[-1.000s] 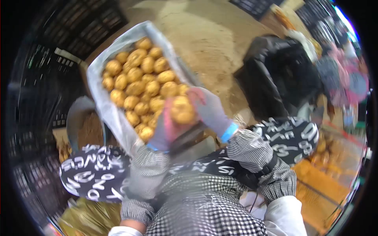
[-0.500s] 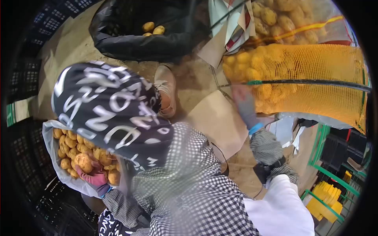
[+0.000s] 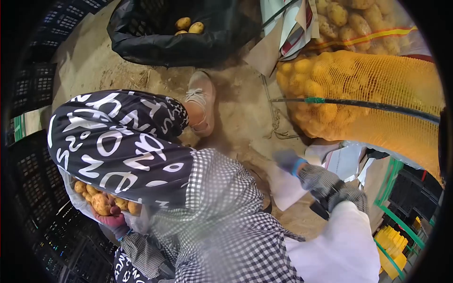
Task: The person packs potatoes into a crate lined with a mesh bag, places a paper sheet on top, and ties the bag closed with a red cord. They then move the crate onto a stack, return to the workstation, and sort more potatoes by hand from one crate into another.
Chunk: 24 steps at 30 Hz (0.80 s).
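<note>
My left hand [image 3: 112, 220], in a reddish glove with a blue cuff, is closed around a large potato [image 3: 100, 203] at the lower left. It is over a crate lined with white plastic [image 3: 78, 200], where several potatoes [image 3: 81, 187] lie, partly hidden by my patterned trouser leg. My right hand [image 3: 287, 162], in a grey glove with a blue cuff, is smeared by motion. A pale sheet of paper [image 3: 286, 190] hangs below it and appears gripped at its upper edge, though the fingers themselves are blurred.
A black-lined container [image 3: 155, 49] with a few potatoes [image 3: 196, 28] stands at the top. Orange mesh sacks [image 3: 377, 89] of potatoes fill the right. Black crates [image 3: 35, 174] stack along the left. A green frame [image 3: 396, 214] and yellow pieces [image 3: 391, 240] are at lower right.
My right hand has moved away from the mesh sack toward my body, and the paper has shifted with it. My left hand stays on the potato; my leg now covers more of the crate.
</note>
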Tool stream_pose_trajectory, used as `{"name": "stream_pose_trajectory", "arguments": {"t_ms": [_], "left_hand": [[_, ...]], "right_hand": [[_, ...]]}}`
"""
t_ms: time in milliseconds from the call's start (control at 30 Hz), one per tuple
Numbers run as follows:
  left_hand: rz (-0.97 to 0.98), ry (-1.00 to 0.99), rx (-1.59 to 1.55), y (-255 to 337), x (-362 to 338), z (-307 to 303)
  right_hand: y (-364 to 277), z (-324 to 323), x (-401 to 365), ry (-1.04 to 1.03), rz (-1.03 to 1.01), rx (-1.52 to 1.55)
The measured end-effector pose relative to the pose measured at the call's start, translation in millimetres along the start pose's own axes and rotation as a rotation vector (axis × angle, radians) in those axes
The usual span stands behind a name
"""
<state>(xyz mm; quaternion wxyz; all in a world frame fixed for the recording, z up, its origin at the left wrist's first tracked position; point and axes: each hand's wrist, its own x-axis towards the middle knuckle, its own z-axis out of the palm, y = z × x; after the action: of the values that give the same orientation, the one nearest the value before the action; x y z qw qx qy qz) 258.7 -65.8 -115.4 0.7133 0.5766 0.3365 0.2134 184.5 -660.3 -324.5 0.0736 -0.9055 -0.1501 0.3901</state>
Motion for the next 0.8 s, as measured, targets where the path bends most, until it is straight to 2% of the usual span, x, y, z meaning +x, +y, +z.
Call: {"name": "stream_pose_trajectory", "arguments": {"t_ms": [33, 67, 133, 167, 233, 267, 300, 367, 400, 467, 533, 567, 667, 700, 800], "left_hand": [[-0.137, -0.173, -0.098, -4, 15, -38], [-0.277, -0.344, -0.192, -12, 29, -74], [-0.328, -0.237, -0.233, -34, 40, -112], [-0.349, -0.184, -0.252, -38, 42, -120], [-0.266, 0.105, -0.137, -39, 26, -75], [-0.207, 0.257, -0.084, -36, 21, -61], [-0.215, 0.179, -0.141, -35, 33, -80], [-0.210, -0.216, -0.316, -45, 62, -158], [-0.325, -0.221, -0.583, -33, 46, -124], [-0.411, -0.253, -0.737, -12, 26, -85], [-0.345, -0.068, -0.677, -15, 24, -92], [-0.318, 0.088, -0.560, -13, 23, -87], [-0.315, 0.057, -0.575, -20, 19, -85], [-0.346, 0.123, -0.573, -19, 18, -77], [-0.377, 0.025, -0.611, -20, 19, -66]], "right_hand": [[114, 101, -1, -0.554, -0.411, 0.158], [79, 52, -54, -0.323, 0.072, -0.062], [101, 58, -96, -0.015, 0.314, -0.229], [119, 63, -106, -0.042, 0.343, -0.181], [147, 69, -103, -0.081, 0.397, -0.090], [131, 60, -89, -0.043, 0.368, -0.091], [99, 39, -69, -0.001, 0.327, -0.097], [27, 3, -14, 0.094, 0.214, -0.023], [7, 9, 23, 0.191, 0.055, 0.039], [-37, 6, 95, 0.285, -0.247, 0.118], [-74, -24, 164, 0.257, -0.362, 0.128], [-92, -44, 192, 0.256, -0.372, 0.119], [-127, -107, 265, 0.329, -0.300, 0.056], [-132, -118, 281, 0.333, -0.268, 0.038], [-129, -135, 311, 0.270, -0.199, -0.002]]}}
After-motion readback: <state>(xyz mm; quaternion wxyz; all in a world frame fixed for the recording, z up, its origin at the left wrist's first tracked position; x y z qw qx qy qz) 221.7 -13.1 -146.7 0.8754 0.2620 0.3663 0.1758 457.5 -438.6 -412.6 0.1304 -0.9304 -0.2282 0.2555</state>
